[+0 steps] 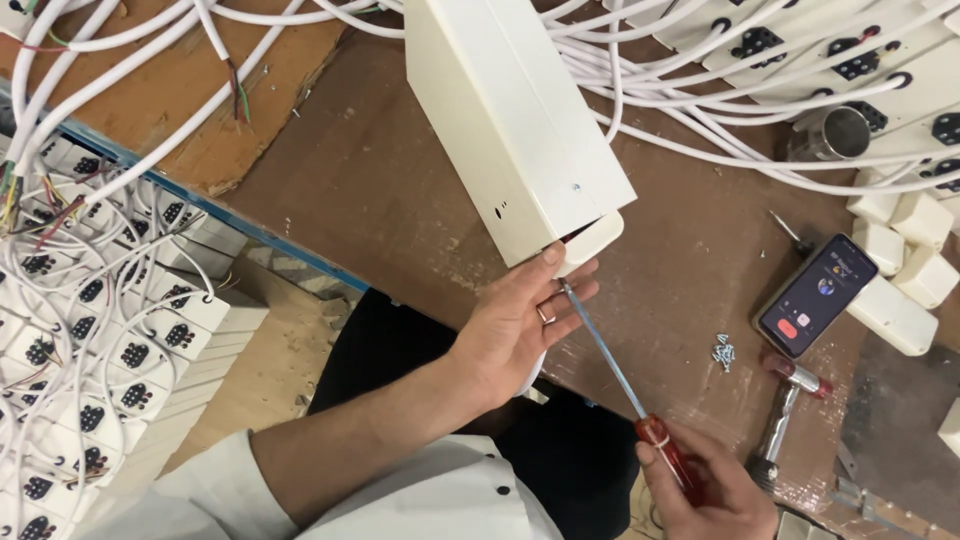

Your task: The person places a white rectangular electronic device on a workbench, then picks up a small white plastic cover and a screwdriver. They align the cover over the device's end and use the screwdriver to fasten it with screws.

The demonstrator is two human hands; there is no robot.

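Observation:
A long cream metal box (515,115) lies slanted on the brown workbench (380,190), its near end hanging over the edge. My left hand (520,325) grips that near end, thumb on the side wall and fingers under a rounded white end cap (597,238). My right hand (705,490) holds a red-handled screwdriver (668,452) at the bottom of the view. Its long shaft (600,345) runs up-left, and its tip meets the box end between my left fingers.
A small heap of screws (723,349) lies on the bench beside a lit phone (817,294) and a red-headed hammer (790,412). White cables and socket strips (850,60) fill the back right. Stacked socket boxes (110,340) crowd the left.

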